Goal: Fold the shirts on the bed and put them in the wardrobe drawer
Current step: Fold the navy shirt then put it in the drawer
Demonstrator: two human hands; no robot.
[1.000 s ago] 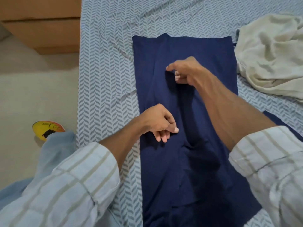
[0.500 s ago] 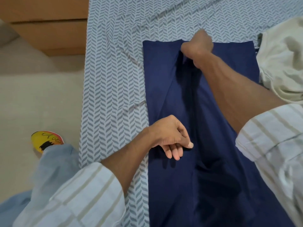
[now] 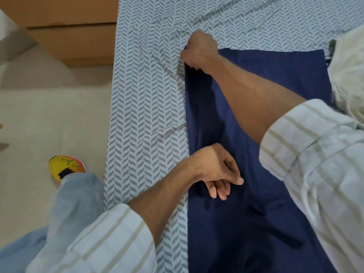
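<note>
Right hand (image 3: 200, 50) fisted on the far left corner of the navy shirt (image 3: 275, 134), at 12 o'clock | bed (image 3: 147, 115) carries the shirt, long axis 6 to 12 | cream shirt (image 3: 348, 75) bunched at 2 o'clock | left hand (image 3: 214, 170) nearer, pinching the shirt's left edge fold.

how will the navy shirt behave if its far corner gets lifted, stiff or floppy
Probably floppy: the navy shirt lies flat and follows the bed, with soft creases beside the left hand. It likely bunches easily, since the corner gathers inside the closed right hand. It seems light, so it may slide on the sheet unless pinned.
</note>
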